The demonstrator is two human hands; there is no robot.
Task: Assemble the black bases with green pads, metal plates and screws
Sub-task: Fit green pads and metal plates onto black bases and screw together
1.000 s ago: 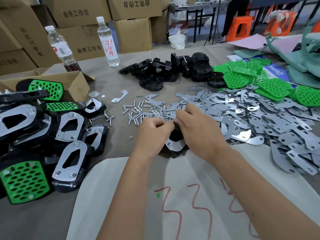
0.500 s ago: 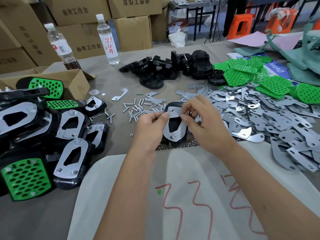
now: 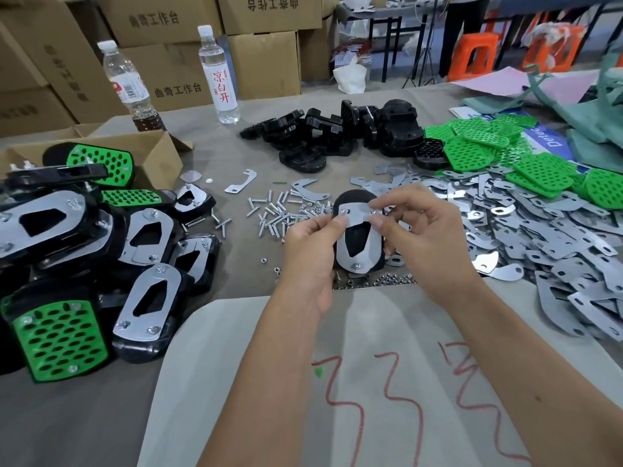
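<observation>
A black base (image 3: 357,237) with metal plates on its face is held upright over the table centre. My left hand (image 3: 308,254) grips its left edge, thumb on the plate's upper left. My right hand (image 3: 424,237) pinches a small nut or screw at the plate's upper right corner, other fingers curled behind the base. Loose screws (image 3: 279,214) lie just beyond my left hand. Bare black bases (image 3: 337,136) are piled at the back centre, green pads (image 3: 505,153) at the back right, and loose metal plates (image 3: 526,230) spread across the right.
Finished assemblies (image 3: 101,247) are stacked on the left by an open cardboard box (image 3: 158,153). Two water bottles (image 3: 219,72) stand at the back. Small nuts (image 3: 387,279) line the edge of a pale cloth (image 3: 371,382) with red marks. Cartons stand behind the table.
The base came out from under my hands and was raised upright with its plate side facing me. My right fingers shifted to the plate's upper right corner.
</observation>
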